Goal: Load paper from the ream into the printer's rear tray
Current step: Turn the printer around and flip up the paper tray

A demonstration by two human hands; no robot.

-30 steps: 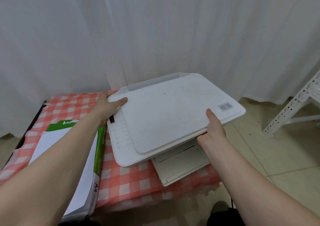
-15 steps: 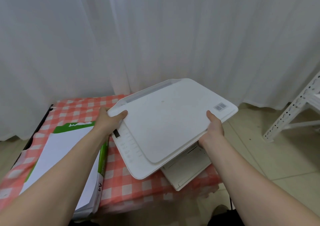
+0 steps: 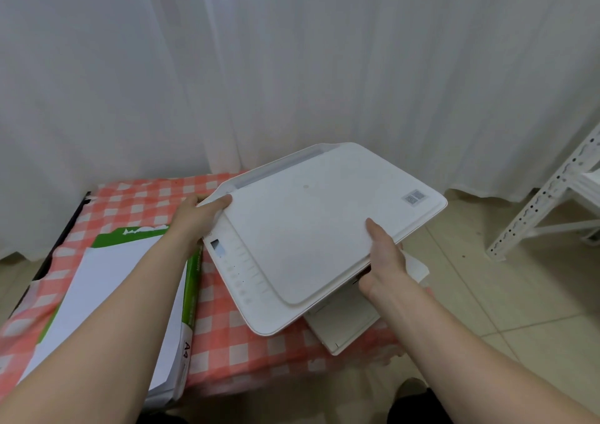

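A white printer [image 3: 311,228] sits turned at an angle on the red-checked table [image 3: 227,342], its front output tray sticking out over the table's right edge. My left hand [image 3: 198,217] grips the printer's back left corner, thumb on top. My right hand [image 3: 386,261] holds the right front edge, thumb on the lid and fingers underneath. The rear tray is closed flat along the back edge. An opened ream of white A4 paper [image 3: 130,293] in a green wrapper lies to the printer's left, partly hidden under my left forearm.
White curtains [image 3: 292,66] hang close behind the table. A white metal rack [image 3: 552,202] stands on the tiled floor at the right. The table's dark frame shows at its left edge.
Both hands have turned the printer clockwise and shifted it toward the right. My right hand has slid nearer along the printer's edge.
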